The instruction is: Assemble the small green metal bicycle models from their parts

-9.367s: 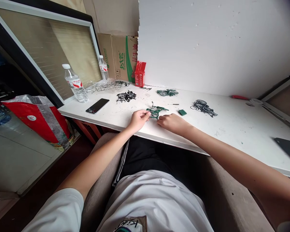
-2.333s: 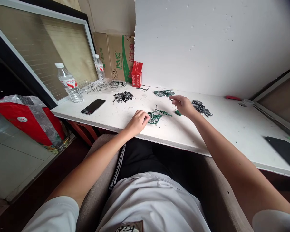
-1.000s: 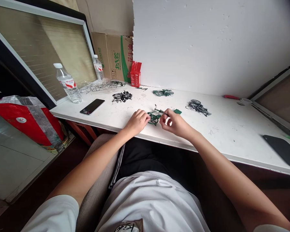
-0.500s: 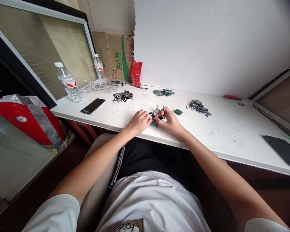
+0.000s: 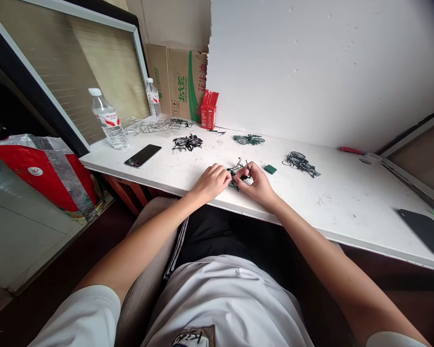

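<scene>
Near the front edge of the table, a small dark-green model bicycle (image 5: 234, 171) lies between my two hands, partly covered by the fingers. My left hand (image 5: 213, 183) is closed, its thumb and fingertips pinching the bicycle's left side. Opposite it, my right hand (image 5: 258, 184) is closed too, with a thin dark stick-like piece (image 5: 247, 165) poking up between its fingers. Its fingertips meet at the bicycle's right side; what they touch there is too small to make out. Just beyond the right hand lies a small green box-shaped piece (image 5: 270, 169).
More miniature bicycles lie around: a black one (image 5: 188, 142), a green one (image 5: 249, 139) and a dark one (image 5: 301, 164). A phone (image 5: 143, 155), water bottle (image 5: 110, 123), red carton (image 5: 209, 111) and wire-like frames (image 5: 155, 126) occupy the left. A black flat object (image 5: 425, 233) sits right.
The stick-like piece in my right hand has gone from nearly upright to leaning left. Both hands stay at the bicycle. The whole view has shifted slightly.
</scene>
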### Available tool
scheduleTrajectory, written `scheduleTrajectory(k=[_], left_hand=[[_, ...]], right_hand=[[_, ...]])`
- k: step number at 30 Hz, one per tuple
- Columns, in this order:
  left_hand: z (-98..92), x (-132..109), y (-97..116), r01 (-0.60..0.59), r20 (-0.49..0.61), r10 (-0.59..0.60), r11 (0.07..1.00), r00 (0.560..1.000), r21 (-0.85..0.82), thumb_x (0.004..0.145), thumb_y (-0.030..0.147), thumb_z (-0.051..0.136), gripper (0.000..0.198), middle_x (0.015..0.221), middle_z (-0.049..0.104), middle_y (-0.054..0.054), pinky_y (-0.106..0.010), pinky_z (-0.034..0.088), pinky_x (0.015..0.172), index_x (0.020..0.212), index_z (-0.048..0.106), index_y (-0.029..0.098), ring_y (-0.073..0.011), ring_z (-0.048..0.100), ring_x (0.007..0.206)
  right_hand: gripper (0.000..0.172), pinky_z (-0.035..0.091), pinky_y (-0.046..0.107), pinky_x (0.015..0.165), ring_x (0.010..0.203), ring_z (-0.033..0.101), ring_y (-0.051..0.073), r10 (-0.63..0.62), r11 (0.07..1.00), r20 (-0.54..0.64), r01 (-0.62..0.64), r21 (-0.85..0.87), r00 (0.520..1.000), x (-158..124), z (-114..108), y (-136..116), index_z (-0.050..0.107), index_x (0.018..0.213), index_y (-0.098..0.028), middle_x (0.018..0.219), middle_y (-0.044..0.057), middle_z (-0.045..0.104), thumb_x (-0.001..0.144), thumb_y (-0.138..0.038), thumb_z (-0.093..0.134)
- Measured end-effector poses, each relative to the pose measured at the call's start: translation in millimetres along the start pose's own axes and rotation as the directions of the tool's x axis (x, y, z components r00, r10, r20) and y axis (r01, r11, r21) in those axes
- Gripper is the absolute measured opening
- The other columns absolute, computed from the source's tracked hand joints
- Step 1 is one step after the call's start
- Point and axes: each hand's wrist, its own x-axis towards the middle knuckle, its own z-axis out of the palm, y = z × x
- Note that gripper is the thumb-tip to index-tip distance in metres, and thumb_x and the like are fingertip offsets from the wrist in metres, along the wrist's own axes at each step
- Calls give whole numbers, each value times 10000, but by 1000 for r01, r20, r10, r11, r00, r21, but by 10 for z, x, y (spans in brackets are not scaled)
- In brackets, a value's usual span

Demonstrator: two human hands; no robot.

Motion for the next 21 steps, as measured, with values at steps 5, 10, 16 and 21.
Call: scheduleTrajectory(k=[5, 10, 16, 21], left_hand=[[-22, 4, 6, -1, 13, 1, 1000, 1000, -7, 1072, 195, 528, 104, 1004, 689, -99, -400, 500, 876, 1003, 605, 203, -274, 604, 1009], [-24, 7, 10, -1, 14, 1, 1000, 1000, -26, 1073, 202, 530, 108, 1015, 686, -99, -413, 503, 886, 1002, 612, 210, -276, 610, 1012], [-27, 7, 17, -1, 27, 1, 1000, 1000, -17, 1079, 209, 534, 101, 1020, 694, -105, -409, 501, 900, 1010, 607, 203, -280, 604, 1027], [-29, 6, 20, -11, 29, 11, 1000, 1000, -15, 1084, 212, 526, 105, 1045, 693, -113, -414, 506, 895, 1026, 612, 200, -283, 610, 1038]], right_hand=[[343, 551, 439, 909, 897, 674, 235, -12, 1000, -21, 12, -10, 1000, 1, 12, -14, 358, 918, -287, 981, 54, 744, 965, -363, 689], [325, 548, 429, 886, 871, 652, 227, -30, 997, -5, 30, -73, 1000, 5, -3, -63, 358, 926, -286, 972, 50, 731, 960, -335, 678], [277, 551, 409, 849, 874, 650, 224, -53, 989, 36, 57, -134, 998, 6, -49, -91, 384, 960, -284, 980, 48, 706, 962, -316, 659], [236, 563, 413, 858, 883, 670, 231, -84, 984, 94, 97, -147, 992, 22, -80, -120, 394, 984, -284, 975, 52, 714, 966, -289, 630]])
